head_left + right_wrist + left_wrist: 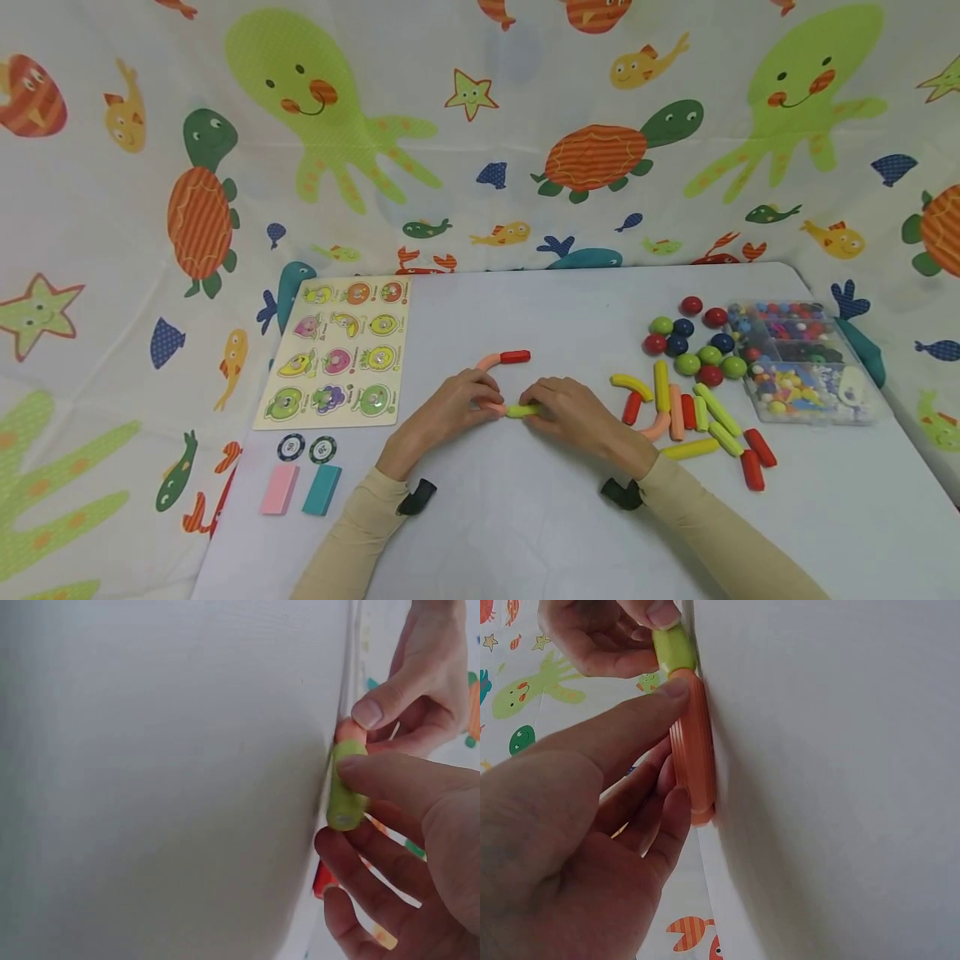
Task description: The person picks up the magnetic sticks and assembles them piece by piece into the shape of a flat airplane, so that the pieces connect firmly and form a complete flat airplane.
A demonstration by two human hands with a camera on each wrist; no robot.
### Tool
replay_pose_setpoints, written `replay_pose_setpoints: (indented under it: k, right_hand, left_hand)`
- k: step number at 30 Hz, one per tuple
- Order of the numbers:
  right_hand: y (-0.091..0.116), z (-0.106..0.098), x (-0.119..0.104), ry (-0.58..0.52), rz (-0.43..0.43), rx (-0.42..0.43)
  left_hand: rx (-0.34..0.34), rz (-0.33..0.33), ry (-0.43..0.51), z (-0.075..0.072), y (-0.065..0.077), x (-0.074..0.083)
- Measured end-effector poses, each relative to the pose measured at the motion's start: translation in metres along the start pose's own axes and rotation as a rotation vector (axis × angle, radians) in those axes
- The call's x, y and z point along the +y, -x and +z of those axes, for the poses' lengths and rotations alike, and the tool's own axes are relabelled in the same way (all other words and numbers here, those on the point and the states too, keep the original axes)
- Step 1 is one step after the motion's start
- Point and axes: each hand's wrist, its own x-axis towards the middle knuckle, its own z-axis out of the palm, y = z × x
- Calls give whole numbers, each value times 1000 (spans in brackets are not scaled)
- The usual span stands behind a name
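My left hand (456, 407) grips a ridged peach tube piece (695, 742) with thumb and fingers, close over the white table. My right hand (573, 415) pinches a short lime green tube piece (343, 796) between thumb and fingers. The green piece's end meets the end of the peach one, so the two lie in line. Just beyond the left fingers, a curved peach piece (488, 361) is joined to a red piece (515, 357); its near end is hidden by the left hand.
Loose red, green, yellow and peach tube pieces (718, 408) lie right of the right hand. Behind them are coloured balls (709, 355) and a clear bead box (810, 362). At left are a fruit puzzle board (330, 350), two round chips (322, 450) and pink and teal blocks (322, 490).
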Motion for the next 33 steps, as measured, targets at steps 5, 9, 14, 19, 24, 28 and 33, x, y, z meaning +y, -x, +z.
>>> replay_pose_setpoints:
  k: [5,9,14,19,24,28,33]
  right_hand:
    - [-2,2,0,21,-16,11]
    - [-3,2,-1,31,-23,14]
    - [-5,3,-2,17,-19,2]
    - [-5,3,-3,-1,-23,-15]
    - [-3,-1,0,-43,-12,-17]
    - [0,-12,5,-116,65,-20]
    - [10,-32,20,-209,230,17]
  left_hand:
    - [-4,4,-7,0,-1,0]
    - [-8,3,-6,-1,-1,2]
    - [-12,-15,1,-3,-1,3]
    - [-22,-44,23,-4,-2,3]
    - [-14,-92,46,-5,-4,4]
    - [43,-83,69,-4,-5,3]
    - [194,-40,66,-2,-9,1]
